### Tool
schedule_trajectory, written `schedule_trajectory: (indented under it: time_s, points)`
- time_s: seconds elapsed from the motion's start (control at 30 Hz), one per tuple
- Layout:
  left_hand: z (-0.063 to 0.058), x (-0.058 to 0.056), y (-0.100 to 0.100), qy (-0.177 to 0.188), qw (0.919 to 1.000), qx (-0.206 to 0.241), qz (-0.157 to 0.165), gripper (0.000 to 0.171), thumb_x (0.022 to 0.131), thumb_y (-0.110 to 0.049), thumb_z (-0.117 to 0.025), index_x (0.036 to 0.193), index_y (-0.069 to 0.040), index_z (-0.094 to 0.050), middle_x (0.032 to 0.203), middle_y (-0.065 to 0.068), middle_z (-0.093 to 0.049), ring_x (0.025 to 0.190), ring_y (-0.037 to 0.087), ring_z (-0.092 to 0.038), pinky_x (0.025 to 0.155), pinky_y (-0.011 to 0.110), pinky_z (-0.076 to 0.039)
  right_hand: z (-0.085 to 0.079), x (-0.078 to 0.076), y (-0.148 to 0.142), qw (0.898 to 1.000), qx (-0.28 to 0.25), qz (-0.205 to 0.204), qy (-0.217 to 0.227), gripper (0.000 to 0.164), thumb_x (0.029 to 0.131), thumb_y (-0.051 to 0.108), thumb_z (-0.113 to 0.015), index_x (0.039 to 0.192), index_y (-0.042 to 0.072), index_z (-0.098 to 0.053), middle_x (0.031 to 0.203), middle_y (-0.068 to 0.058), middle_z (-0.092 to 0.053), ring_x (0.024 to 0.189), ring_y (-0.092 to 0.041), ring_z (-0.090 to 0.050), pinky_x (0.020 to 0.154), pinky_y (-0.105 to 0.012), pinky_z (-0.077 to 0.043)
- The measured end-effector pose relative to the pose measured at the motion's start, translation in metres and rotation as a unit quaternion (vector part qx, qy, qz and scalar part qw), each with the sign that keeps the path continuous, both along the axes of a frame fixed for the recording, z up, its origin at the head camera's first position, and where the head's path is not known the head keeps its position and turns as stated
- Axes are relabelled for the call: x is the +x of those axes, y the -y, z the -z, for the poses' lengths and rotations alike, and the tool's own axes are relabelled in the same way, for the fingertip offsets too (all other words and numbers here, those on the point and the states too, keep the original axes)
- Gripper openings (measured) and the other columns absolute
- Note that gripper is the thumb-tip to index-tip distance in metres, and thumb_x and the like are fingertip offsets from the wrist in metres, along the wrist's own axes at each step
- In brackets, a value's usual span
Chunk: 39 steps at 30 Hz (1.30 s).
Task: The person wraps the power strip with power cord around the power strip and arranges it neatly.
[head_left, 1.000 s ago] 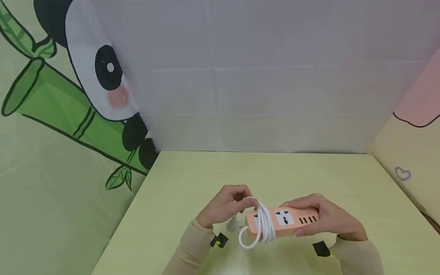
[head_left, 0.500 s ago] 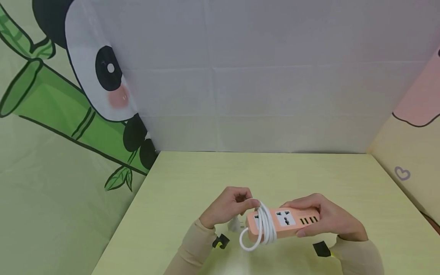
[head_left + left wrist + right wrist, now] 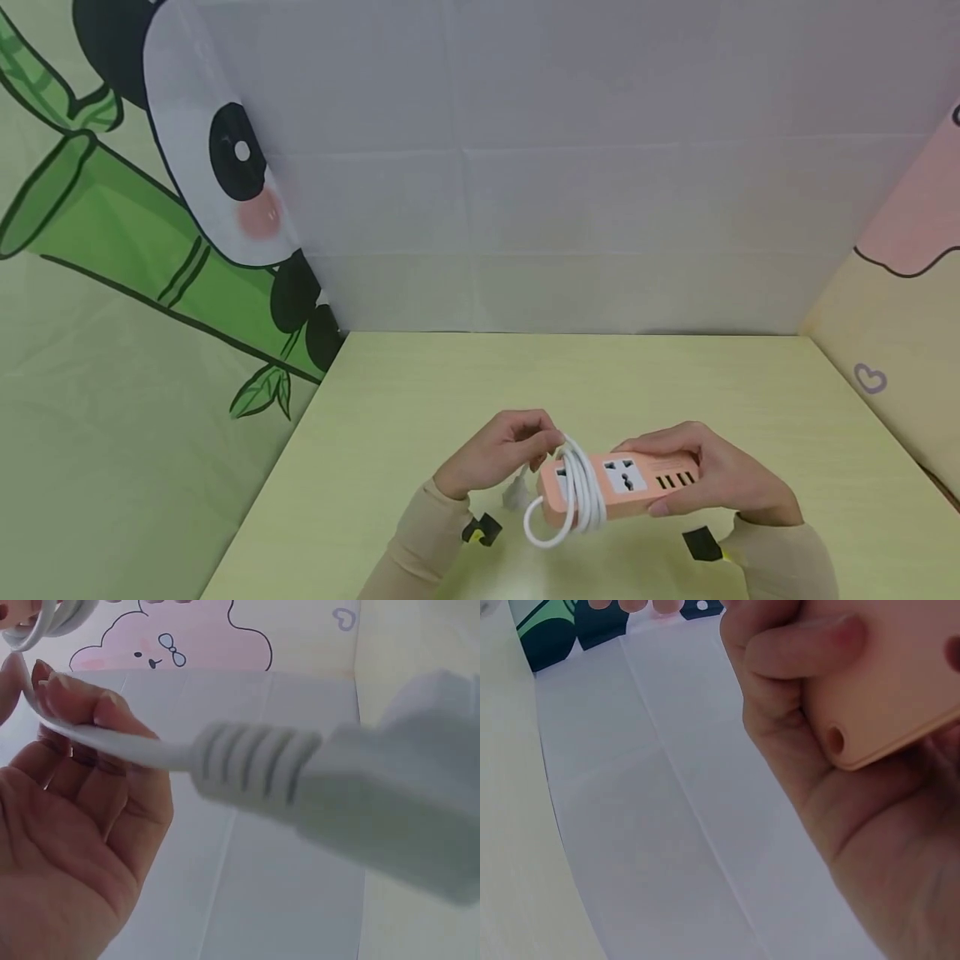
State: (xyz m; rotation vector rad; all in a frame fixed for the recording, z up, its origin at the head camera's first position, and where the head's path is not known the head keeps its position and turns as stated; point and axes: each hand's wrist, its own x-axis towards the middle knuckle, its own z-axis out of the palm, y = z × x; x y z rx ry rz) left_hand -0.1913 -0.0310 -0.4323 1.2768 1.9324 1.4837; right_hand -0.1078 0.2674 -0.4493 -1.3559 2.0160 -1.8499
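Note:
A pink power strip (image 3: 648, 490) with white sockets and several dark USB slots is held above the table by my right hand (image 3: 723, 475), gripping its right end. In the right wrist view, curled fingers (image 3: 802, 656) lie against the strip's underside. White cord (image 3: 581, 492) is wound in several turns round the strip's left part, with one loose loop hanging below. My left hand (image 3: 502, 457) pinches the cord at the top of the coil between thumb and fingers. From that hand hangs the white plug (image 3: 516, 494), large and blurred in the left wrist view.
The pale yellow table (image 3: 420, 375) extends beneath both hands. A grey-white backdrop (image 3: 562, 208) stands along its far edge. Printed cloth sides flank it, with a panda and bamboo (image 3: 127, 217) on the left. Black-taped pieces (image 3: 702, 543) are at both cuffs.
My left hand has shifted slightly right and down with the cord pinched, and the plug below it has moved slightly right. The right hand and power strip have hardly moved.

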Motion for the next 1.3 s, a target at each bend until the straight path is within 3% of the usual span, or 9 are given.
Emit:
schedule_trajectory:
  time_s: [0.23,0.43,0.5,0.63,0.93,1.1,1.3]
  points:
    - [0.0010,0.0035,0.0003,0.003,0.9992,-0.010,0.037,0.033,0.109,-0.023,-0.049,0.085,-0.002,-0.055,0.076,0.019,-0.050,0.073,0.040,-0.046,0.067,0.031,-0.047,-0.0031,0.0066,0.0038,1.000,-0.012,-0.007,-0.003,0.072,0.074,-0.026,-0.069,0.141,-0.004,-0.056,0.132,-0.015,-0.067,0.095,-0.018,-0.068,0.073,-0.032,-0.059]
    - [0.0031,0.0029,-0.0007,0.013,0.9988,-0.022,0.042,0.037,0.108,-0.027,-0.050,0.084,0.001,-0.055,0.077,0.031,-0.050,0.072,0.048,-0.047,0.063,0.027,-0.047,-0.0046,0.0054,0.0046,0.999,-0.029,-0.034,0.006,0.074,0.073,-0.028,-0.068,0.142,-0.003,-0.054,0.133,-0.020,-0.065,0.097,-0.021,-0.069,0.075,-0.033,-0.059]
    - [0.0037,0.0022,-0.0012,0.016,0.9986,-0.023,0.046,0.036,0.108,-0.027,-0.049,0.085,0.000,-0.057,0.076,0.032,-0.051,0.070,0.046,-0.049,0.063,0.024,-0.047,-0.0047,0.0041,0.0039,0.999,-0.031,-0.038,0.004,0.075,0.073,-0.028,-0.068,0.142,-0.003,-0.054,0.133,-0.020,-0.065,0.097,-0.023,-0.069,0.075,-0.034,-0.060]
    - [0.0045,-0.0001,-0.0017,0.010,0.9987,-0.013,0.048,0.029,0.109,-0.021,-0.048,0.089,-0.003,-0.060,0.076,0.026,-0.052,0.067,0.029,-0.052,0.065,0.024,-0.048,-0.0045,0.0025,0.0015,0.999,-0.032,-0.035,-0.005,0.076,0.072,-0.028,-0.068,0.142,-0.003,-0.054,0.133,-0.020,-0.066,0.097,-0.022,-0.069,0.074,-0.033,-0.059]
    - [0.0037,-0.0028,-0.0030,0.004,0.9991,-0.020,0.038,0.030,0.110,-0.020,-0.045,0.100,-0.001,-0.065,0.088,0.019,-0.059,0.081,0.005,-0.053,0.077,0.024,-0.049,-0.0026,0.0011,-0.0019,0.999,-0.024,0.004,-0.024,0.070,0.072,-0.026,-0.069,0.138,-0.005,-0.058,0.131,-0.013,-0.068,0.090,-0.018,-0.067,0.069,-0.032,-0.057]
    - [0.0039,-0.0032,-0.0031,0.004,0.9993,-0.016,0.034,0.032,0.111,-0.025,-0.043,0.100,-0.003,-0.065,0.093,0.019,-0.062,0.084,0.004,-0.056,0.081,0.023,-0.051,-0.0060,0.0030,-0.0014,0.999,-0.023,0.038,-0.006,0.065,0.074,-0.025,-0.069,0.136,-0.005,-0.059,0.129,-0.010,-0.070,0.085,-0.013,-0.066,0.066,-0.031,-0.056]
    - [0.0042,-0.0036,-0.0032,0.010,0.9993,-0.015,0.034,0.034,0.111,-0.024,-0.042,0.101,0.000,-0.064,0.093,0.022,-0.061,0.082,0.003,-0.057,0.080,0.021,-0.052,-0.0065,0.0028,-0.0005,0.998,-0.032,0.045,0.004,0.064,0.075,-0.025,-0.069,0.136,-0.006,-0.059,0.127,-0.011,-0.070,0.088,-0.014,-0.068,0.069,-0.029,-0.058]
